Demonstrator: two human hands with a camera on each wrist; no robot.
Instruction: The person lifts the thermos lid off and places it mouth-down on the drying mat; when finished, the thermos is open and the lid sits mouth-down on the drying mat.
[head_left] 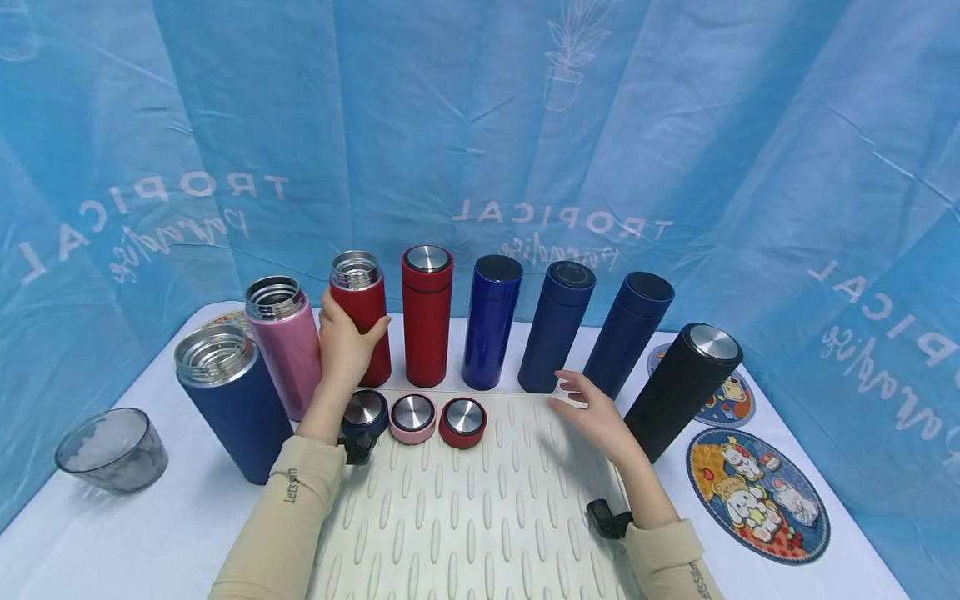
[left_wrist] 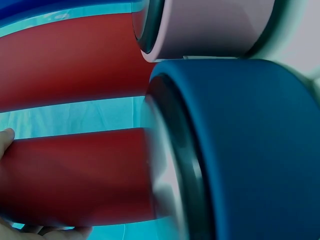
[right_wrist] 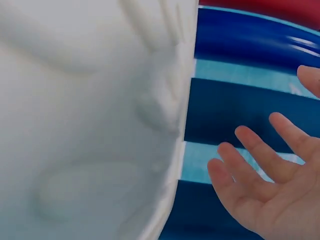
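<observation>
My left hand (head_left: 347, 339) grips an uncapped red thermos bottle (head_left: 371, 310) around its upper body, the bottle standing upright at the back of the mat. In the left wrist view its red wall (left_wrist: 85, 175) lies between thumb and fingers. Just below that hand sit three loose lids: a navy lid (head_left: 365, 411), a pink lid (head_left: 413, 417) and a red lid (head_left: 462, 422). To the left are an uncapped pink bottle (head_left: 287, 350) and an uncapped navy bottle (head_left: 240, 417). Over the mat's right side, my right hand (head_left: 597, 419) has its fingers spread and holds nothing, near two capped navy bottles.
A capped red bottle (head_left: 427, 325), a shiny blue bottle (head_left: 491, 325), navy bottles (head_left: 557, 329) (head_left: 628, 333) and a black bottle (head_left: 682, 387) form an arc. A smoky glass bowl (head_left: 112, 450) stands left; a round cartoon coaster (head_left: 757, 496) lies right. The cream mat (head_left: 480, 533) spans the front.
</observation>
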